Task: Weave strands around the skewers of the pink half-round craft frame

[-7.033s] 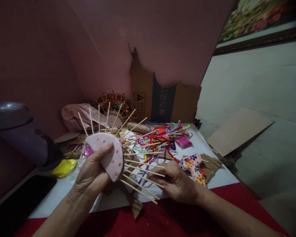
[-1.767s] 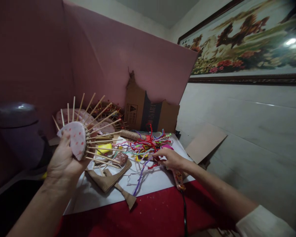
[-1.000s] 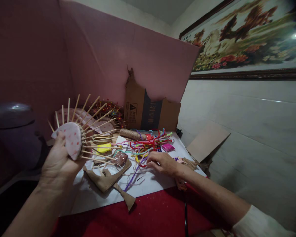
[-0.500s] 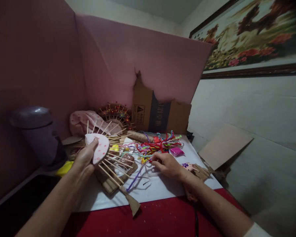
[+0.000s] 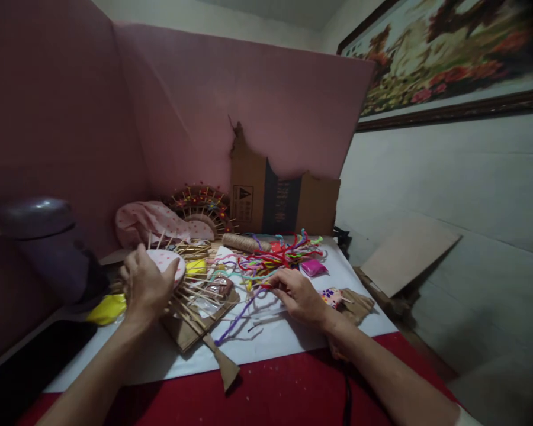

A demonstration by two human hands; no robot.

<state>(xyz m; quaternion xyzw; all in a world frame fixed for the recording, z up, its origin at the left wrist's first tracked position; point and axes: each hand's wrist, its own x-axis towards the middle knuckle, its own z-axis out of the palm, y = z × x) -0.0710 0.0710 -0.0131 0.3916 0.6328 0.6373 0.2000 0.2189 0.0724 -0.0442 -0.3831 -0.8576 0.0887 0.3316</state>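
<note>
My left hand (image 5: 148, 287) is closed around a rounded panel covered in pink-dotted white cloth (image 5: 169, 264), its thumb on the face. Thin wooden sticks (image 5: 190, 316) fan out from the panel's edge, low over a piece of cardboard (image 5: 184, 340). My right hand (image 5: 293, 296) has thumb and fingers pinched at the near edge of a heap of coloured pipe cleaners (image 5: 288, 257). A purple pipe cleaner (image 5: 237, 322) runs from those fingertips down to the left, past a flared cardboard strip (image 5: 226, 370). The exact grip is partly hidden.
Behind stand a fan-shaped piece with coloured beads (image 5: 202, 201), a twine roll (image 5: 244, 242) and a torn cardboard sheet (image 5: 249, 177). Yellow packets (image 5: 109, 309), a pink packet (image 5: 313, 268) and a brown packet (image 5: 222, 287) lie around. A purple bottle (image 5: 44, 248) stands left.
My left hand has lowered and tilted the dotted panel, and its back now faces up. My right hand stays by the pipe cleaners, fingers pinched. The view has shifted slightly.
</note>
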